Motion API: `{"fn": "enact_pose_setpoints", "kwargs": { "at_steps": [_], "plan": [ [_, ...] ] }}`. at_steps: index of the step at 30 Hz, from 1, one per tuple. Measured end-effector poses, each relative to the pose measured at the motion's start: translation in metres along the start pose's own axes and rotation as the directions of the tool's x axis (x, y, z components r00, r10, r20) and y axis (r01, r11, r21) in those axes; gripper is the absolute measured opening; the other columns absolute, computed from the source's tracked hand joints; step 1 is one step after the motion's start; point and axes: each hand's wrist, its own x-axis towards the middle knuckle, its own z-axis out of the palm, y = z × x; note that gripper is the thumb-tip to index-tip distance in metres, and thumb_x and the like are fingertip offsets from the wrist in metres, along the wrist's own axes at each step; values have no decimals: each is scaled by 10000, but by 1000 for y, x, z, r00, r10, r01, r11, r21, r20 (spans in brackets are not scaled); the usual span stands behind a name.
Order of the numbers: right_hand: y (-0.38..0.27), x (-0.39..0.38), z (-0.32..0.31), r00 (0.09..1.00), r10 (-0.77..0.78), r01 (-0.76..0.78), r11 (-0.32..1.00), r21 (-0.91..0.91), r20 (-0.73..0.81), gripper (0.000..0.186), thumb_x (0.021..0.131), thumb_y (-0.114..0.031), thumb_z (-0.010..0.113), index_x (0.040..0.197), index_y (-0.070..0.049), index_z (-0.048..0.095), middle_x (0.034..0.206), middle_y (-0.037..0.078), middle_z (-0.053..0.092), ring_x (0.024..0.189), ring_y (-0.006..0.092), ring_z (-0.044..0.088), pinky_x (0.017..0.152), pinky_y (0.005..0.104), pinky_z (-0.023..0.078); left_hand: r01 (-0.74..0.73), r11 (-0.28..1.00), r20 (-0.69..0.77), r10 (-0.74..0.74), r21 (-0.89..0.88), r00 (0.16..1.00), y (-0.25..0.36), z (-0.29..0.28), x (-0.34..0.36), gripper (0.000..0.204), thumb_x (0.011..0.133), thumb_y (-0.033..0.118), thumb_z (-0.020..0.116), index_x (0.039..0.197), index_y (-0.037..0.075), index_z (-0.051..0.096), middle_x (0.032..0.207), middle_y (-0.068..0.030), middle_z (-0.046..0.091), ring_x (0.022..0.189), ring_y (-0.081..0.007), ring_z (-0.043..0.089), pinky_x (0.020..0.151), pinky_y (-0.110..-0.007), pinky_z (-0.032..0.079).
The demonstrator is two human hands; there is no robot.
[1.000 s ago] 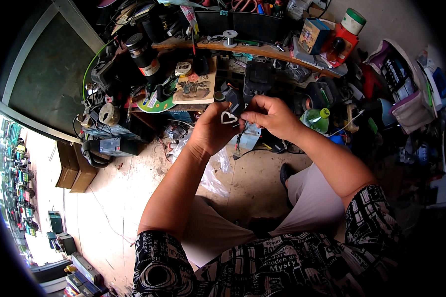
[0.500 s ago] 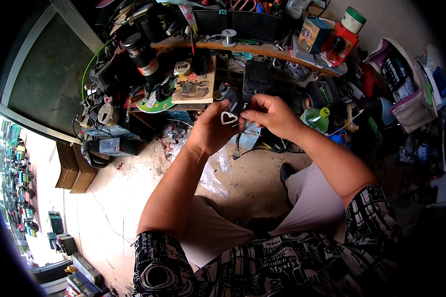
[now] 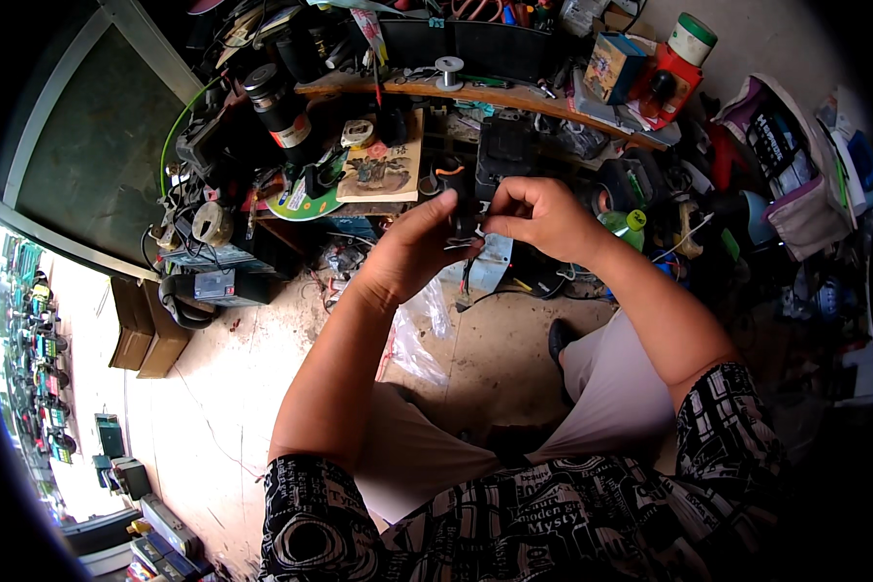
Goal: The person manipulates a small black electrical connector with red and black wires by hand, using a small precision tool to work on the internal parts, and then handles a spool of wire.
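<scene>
Head view: black, orange-trimmed part (image 3: 463,202)

I've got a book (image 3: 383,177) on the counter (image 3: 371,210), disc (image 3: 306,207) just L of it, flask (image 3: 279,109) behind-L. Spool (image 3: 448,74)'s on the shelf (image 3: 514,98) at the back. L grip (image 3: 407,250) & R grip (image 3: 543,221) near each other, part (image 3: 463,215) btwn 'em. Bottle (image 3: 632,226)'s R of R grip, fabric bag (image 3: 813,211) far R. Plastic bag (image 3: 417,339)'s on the floor (image 3: 233,388); cardboard boxes (image 3: 131,328) too, well L.

left grip (image 3: 404,254): holding dark, orange-edged part (image 3: 459,184) | right grip (image 3: 543,223): at its right side | book (image 3: 383,167): beside green disc (image 3: 304,206)
</scene>
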Motion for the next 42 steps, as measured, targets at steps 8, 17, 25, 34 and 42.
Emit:
{"fn": "enact_pose_setpoints", "kwargs": {
  "at_steps": [8, 17, 25, 34, 42],
  "plan": [
    [2, -4, 3, 1000, -17, 21, 966, -258, 21, 139, 757, -55, 718, 811, -1, 602, 752, 66, 630, 675, 113, 579, 612, 272, 466, 40, 900, -91, -1, 434, 996, 0, -2, -2, 426, 854, 266, 666, 1142, -24, 548, 1018, -101, 624, 944, -197, 615, 880, -320, 481],
    [-2, -1, -4, 998, -65, 65, 965, -254, 8, 139, 759, -86, 734, 770, -4, 623, 735, 57, 626, 639, 110, 561, 587, 261, 444, -9, 879, -92, 60, 476, 994, 8, -2, -4, 389, 860, 253, 649, 1109, -34, 565, 1021, -92, 622, 912, -182, 617, 858, -301, 481],
    [2, 2, -8, 993, -113, 100, 942, -321, -23, 126, 774, -90, 727, 759, -9, 632, 715, 31, 622, 649, 78, 552, 580, 244, 433, -73, 917, -127, 133, 392, 983, 10, -2, -3, 344, 871, 213, 619, 1103, -35, 568, 989, -91, 622, 880, -194, 623, 829, -312, 490],
    [14, 0, -38, 962, 114, -153, 977, -148, -247, 134, 833, -142, 700, 842, -28, 631, 704, -46, 569, 635, 23, 490, 571, 196, 404, -38, 940, -247, 129, 339, 960, 32, -33, -20, 372, 896, 250, 612, 1136, -31, 571, 924, -101, 641, 876, -206, 637, 803, -297, 491],
    [14, 1, -30, 980, 126, -136, 989, -57, -156, 135, 841, -131, 690, 871, -22, 617, 692, -48, 550, 615, 25, 477, 551, 193, 391, -13, 885, -190, 115, 466, 975, 19, -19, -13, 332, 901, 177, 591, 1157, -28, 539, 1026, -136, 645, 976, -239, 636, 897, -347, 484]
  ]
}}
